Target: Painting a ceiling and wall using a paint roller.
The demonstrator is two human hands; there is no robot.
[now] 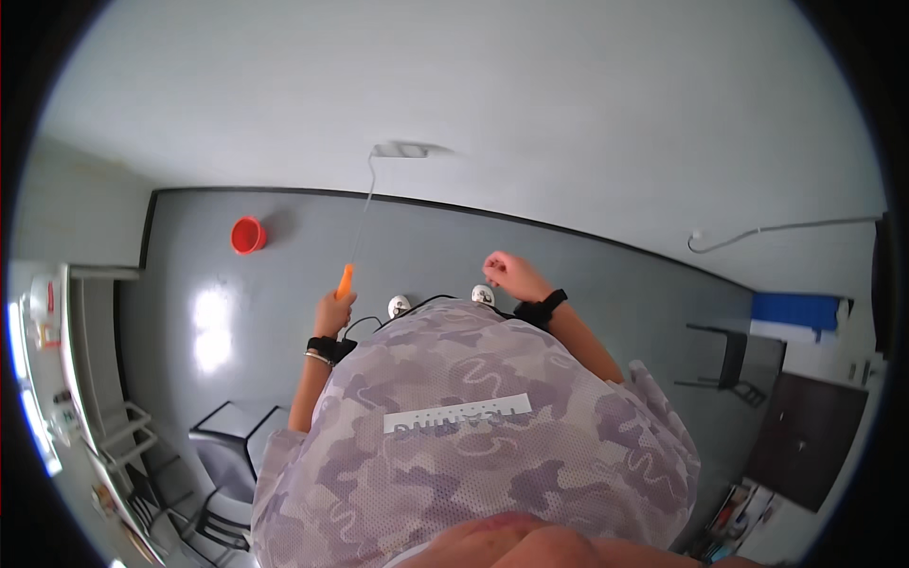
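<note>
Orange-handled and wire-framed, the paint roller [346, 281] is clenched in my left hand [333, 312], pale head [401, 150] at the white wall [587, 114], right hand [518, 277] curled, apparently empty; rolling looks underway, though I can't distinguish finished stretches.

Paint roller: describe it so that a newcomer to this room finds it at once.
Find the pale wall beyond the grey floor. The paint roller reaches from in front of that wall down to the left grip. Unlike the round red bucket on the floor, it is long and thin with an orange handle.
</note>
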